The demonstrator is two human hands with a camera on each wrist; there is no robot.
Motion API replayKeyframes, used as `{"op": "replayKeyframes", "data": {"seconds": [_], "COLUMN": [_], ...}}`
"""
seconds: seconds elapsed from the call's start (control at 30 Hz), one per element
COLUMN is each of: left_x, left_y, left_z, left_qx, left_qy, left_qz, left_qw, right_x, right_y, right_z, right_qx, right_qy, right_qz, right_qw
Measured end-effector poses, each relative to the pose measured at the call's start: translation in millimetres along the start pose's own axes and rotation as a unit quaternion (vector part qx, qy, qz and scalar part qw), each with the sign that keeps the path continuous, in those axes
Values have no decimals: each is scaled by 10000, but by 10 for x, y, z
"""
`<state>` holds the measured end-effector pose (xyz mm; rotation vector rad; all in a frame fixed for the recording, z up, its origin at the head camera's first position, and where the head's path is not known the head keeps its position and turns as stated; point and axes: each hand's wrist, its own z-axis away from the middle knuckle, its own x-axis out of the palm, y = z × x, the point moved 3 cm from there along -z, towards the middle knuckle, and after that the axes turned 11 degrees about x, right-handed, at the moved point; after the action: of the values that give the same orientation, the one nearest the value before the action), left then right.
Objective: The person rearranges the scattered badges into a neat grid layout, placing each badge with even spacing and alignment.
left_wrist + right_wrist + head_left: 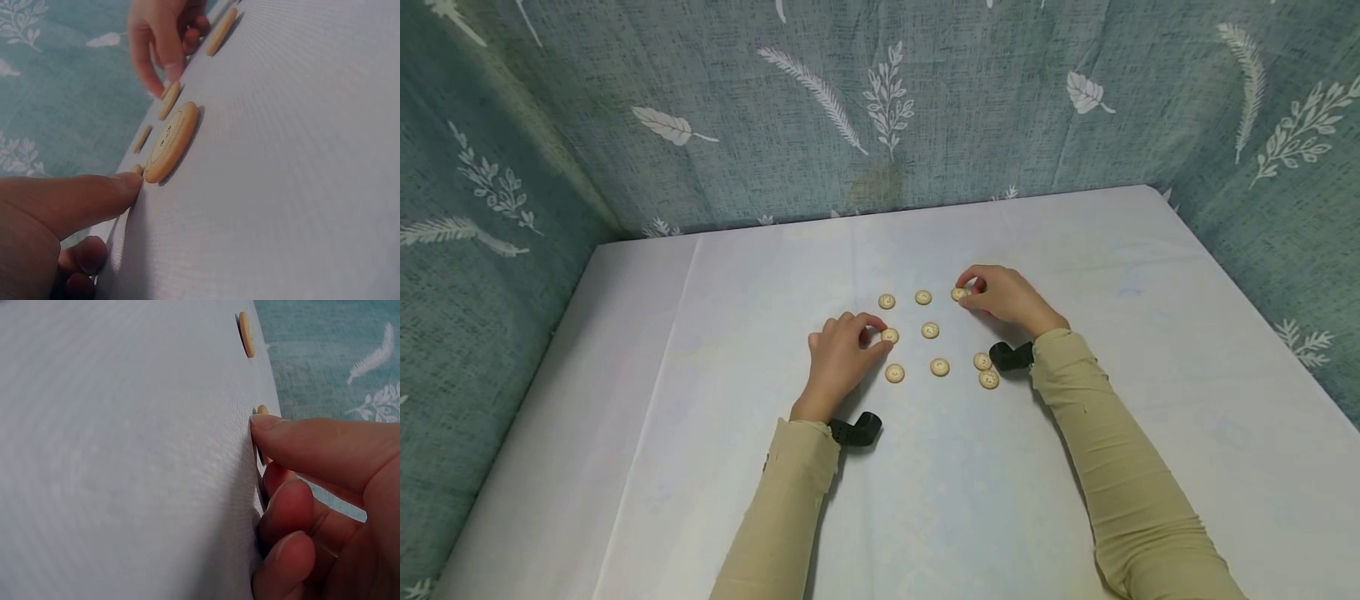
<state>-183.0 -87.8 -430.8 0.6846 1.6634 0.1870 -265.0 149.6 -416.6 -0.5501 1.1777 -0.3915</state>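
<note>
Thumb and forefinger of my left hand (842, 354) pinch the edges of a round tan button-like disc (890, 336) on the white table. In the left wrist view a larger-looking disc (172, 144), with small dark marks inside a ring, lies just past the left thumb. My right hand (1007, 297) pinches another button-like disc (958, 294) at the right end of the far row. The right wrist view shows the right thumb (312, 437) partly hiding a disc (263, 410), its other fingers curled below.
Two discs (887, 301) (923, 297) continue the far row. One disc (930, 330) lies mid-group. Nearer are a left disc (894, 373), a middle disc (940, 367) and two close together, an upper disc (982, 361) and a lower disc (988, 379). Leaf-patterned green cloth (880, 125) surrounds the white table (700, 483).
</note>
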Motion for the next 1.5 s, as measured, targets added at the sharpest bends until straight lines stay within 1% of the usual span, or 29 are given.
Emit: {"op": "replayKeyframes", "data": {"seconds": [0.33, 0.53, 0.73, 0.83, 0.97, 1.13, 1.3, 1.37, 1.5], "left_x": [8, 2, 14, 15, 10, 7, -5, -5, 1], "left_y": [-3, -11, -22, -18, -19, -15, -15, -16, -15], "left_z": [11, 7, 7, 2, 1, -3, -2, -5, -7], "left_qx": [-45, -18, -17, 23, 36, 28, -17, -24, -34], "left_qy": [-48, 4, -21, 7, 50, -2, -25, -19, -42], "left_qz": [62, 64, 72, 92, 53, 46, 80, 104, 155], "left_qw": [10000, 10000, 10000, 10000, 10000, 10000, 10000, 9999, 9999], "right_x": [-19, -54, -59, -71, -89, -91, -76, -70, -53], "right_y": [9, 6, -7, -21, -43, -5, 27, 38, 40], "right_z": [35, 59, 101, 134, 200, 295, 386, 426, 530], "right_qx": [-38, 48, 226, 364, 415, 317, 34, -129, -427], "right_qy": [-217, -396, -561, -557, -498, -400, -294, -326, -517], "right_qz": [-61, -252, -227, -225, -192, -37, 271, 435, 635], "right_qw": [9997, 9989, 9979, 9975, 9977, 9987, 9992, 9984, 9957]}}
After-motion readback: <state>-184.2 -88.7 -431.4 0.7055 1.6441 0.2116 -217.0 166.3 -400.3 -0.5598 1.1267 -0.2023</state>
